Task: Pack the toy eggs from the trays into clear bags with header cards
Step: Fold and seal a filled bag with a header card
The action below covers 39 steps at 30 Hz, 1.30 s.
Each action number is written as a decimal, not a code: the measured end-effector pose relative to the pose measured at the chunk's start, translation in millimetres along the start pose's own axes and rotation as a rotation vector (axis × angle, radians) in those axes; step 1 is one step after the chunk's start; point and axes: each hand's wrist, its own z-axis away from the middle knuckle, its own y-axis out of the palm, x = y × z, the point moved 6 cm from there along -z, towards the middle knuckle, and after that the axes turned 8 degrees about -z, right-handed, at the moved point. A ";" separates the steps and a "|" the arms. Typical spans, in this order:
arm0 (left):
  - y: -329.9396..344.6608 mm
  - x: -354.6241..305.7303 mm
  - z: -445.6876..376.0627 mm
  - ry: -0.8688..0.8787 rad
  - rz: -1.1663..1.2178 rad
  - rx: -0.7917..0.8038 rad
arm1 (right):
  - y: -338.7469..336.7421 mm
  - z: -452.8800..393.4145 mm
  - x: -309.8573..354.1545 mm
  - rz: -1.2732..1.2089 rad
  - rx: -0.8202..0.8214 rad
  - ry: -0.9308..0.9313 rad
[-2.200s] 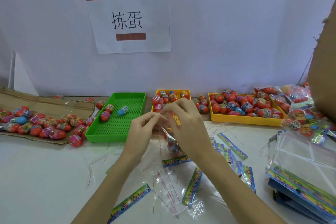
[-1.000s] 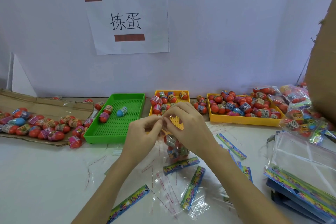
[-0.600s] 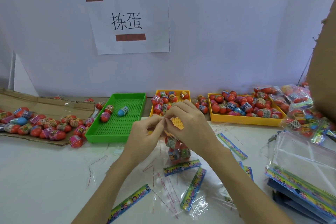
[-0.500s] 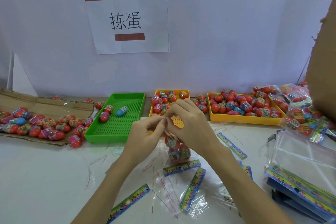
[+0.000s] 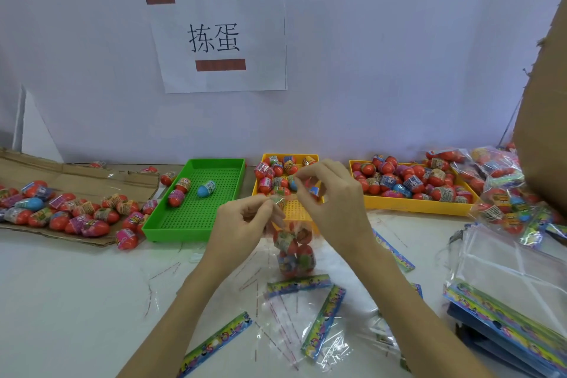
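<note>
— Since the clear bag (image 5: 294, 250) hangs upside down over the table's centre, why hold it that way?
— Probably so the toy eggs (image 5: 295, 245) settle toward its header card (image 5: 299, 284) while the mouth gets closed. The left hand (image 5: 242, 225) pinches the bag's top; the right hand (image 5: 333, 202) pinches beside it.
— And supply?
— Middle yellow tray (image 5: 302, 212) at twelve o'clock, green tray (image 5: 196, 215) at eleven, empty bags (image 5: 503, 273) at three.

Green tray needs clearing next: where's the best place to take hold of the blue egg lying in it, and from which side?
Come from straight above and pinch the blue egg across its narrow middle, where the label band wraps it. It lies on its side, tilted across the green tray, apart from the two red eggs, so both long flanks are free; the rounded ends would likely slip.
</note>
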 end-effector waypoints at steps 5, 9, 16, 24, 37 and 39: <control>0.4 -0.9 -0.7 0.023 0.078 -0.024 | 30.6 9.3 18.3 -0.002 0.201 -0.137; 2.4 0.6 -0.9 0.013 0.123 0.005 | 31.2 11.0 6.0 0.001 0.216 -0.098; 3.1 -2.5 2.2 0.062 0.007 0.045 | 27.8 8.8 2.7 0.015 0.242 -0.136; 2.6 -9.9 3.5 0.110 -0.077 -0.017 | 26.4 11.7 11.3 0.109 0.120 -0.122; -13.7 9.3 -1.7 -0.100 0.083 -0.202 | -36.6 10.5 -72.2 0.231 -0.260 0.416; -15.8 9.9 -1.9 -0.108 0.097 -0.219 | -40.5 13.2 -79.6 0.243 -0.275 0.460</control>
